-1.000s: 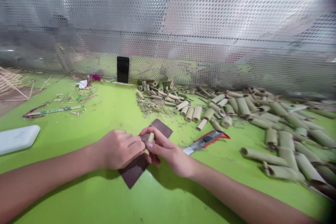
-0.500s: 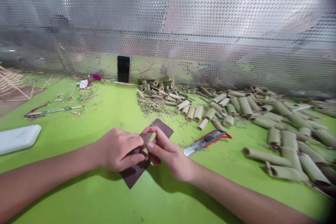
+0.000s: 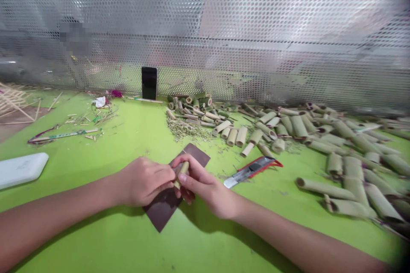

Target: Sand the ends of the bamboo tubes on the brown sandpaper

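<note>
left hand (image 3: 146,181) tucks thumb closer, can't tell grip; right hand (image 3: 206,185) pinches bamboo tube (image 3: 184,167). sanding, probably; next stroke needs steadiness.

The bright green table (image 3: 105,243) on my feed carries a brown sheet (image 3: 162,214), a red-edged cutter knife (image 3: 252,171) to its right, many bamboo tubes (image 3: 299,126) spread along the right side, a patch of shavings (image 3: 183,131) behind the sheet, a rounded white slab (image 3: 24,169) at left, and an upright phone (image 3: 149,83) I see farther back.
</note>
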### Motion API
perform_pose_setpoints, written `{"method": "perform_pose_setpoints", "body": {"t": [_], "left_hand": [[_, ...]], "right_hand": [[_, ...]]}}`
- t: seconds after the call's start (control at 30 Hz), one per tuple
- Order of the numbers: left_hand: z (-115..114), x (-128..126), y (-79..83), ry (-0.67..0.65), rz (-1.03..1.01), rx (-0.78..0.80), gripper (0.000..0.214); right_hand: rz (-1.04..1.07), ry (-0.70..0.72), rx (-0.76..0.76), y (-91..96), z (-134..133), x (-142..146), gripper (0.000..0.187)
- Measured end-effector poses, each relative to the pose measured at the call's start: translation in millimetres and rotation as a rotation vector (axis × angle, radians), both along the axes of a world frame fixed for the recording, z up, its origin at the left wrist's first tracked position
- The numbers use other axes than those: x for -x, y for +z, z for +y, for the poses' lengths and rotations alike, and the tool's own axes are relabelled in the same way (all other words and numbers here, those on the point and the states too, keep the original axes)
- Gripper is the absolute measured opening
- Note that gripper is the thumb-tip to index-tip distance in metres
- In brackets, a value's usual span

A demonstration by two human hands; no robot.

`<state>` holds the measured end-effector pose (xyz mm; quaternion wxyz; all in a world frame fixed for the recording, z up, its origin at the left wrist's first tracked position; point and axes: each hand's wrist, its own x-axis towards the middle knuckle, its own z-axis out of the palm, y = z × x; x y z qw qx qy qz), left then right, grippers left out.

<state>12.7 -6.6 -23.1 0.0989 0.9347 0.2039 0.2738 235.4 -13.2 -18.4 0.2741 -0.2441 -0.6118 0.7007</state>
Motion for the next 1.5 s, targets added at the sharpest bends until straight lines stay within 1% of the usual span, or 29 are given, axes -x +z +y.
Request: {"method": "perform_pose_setpoints", "body": {"t": [0.1,0.17,0.23,0.37,0.43,0.53,0.7,0.8,1.0,1.23,1.5], "left_hand": [[0,0,0.1,0.000,0.010,0.089,0.038],[1,1,0.5,-0.003,0.012,0.099,0.039],[1,0,0.7,-0.001,0.014,0.076,0.039],[1,0,0.9,0.003,0.018,-0.018,0.039],[0,1,2.6,0.004,0.027,-0.034,0.040],[-1,3,7.6,0.015,0.070,0.064,0.041],[-4,4,16.2,0.076,0.134,0.300,0.034],[-5,3,18.2,0.093,0.157,0.375,0.029],[-5,3,16.8,0.079,0.192,0.365,0.031],[-4,1,11.3,0.116,0.170,0.378,0.027],[-3,1,7.1,0.123,0.167,0.297,0.026]], "right_hand": [[0.000,-0.002,0.004,0.3,0,0,0.035],[0.000,0.000,0.008,0.7,0,0,0.036],[-0.003,0.000,0.012,1.2,0,0,0.036],[0.001,-0.001,0.013,1.7,-1,0,0.035],[0.000,-0.004,0.004,1.6,-2,1,0.035],[-0.023,-0.039,-0.046,1.3,-6,4,0.037],[-0.127,-0.137,-0.243,2.6,-14,8,0.032],[-0.161,-0.159,-0.289,3.0,-15,8,0.029],[-0.190,-0.148,-0.281,0.1,-12,7,0.025],[-0.209,-0.199,-0.252,0.8,-12,10,0.026],[-0.217,-0.196,-0.247,-1.3,-13,10,0.024]]}}
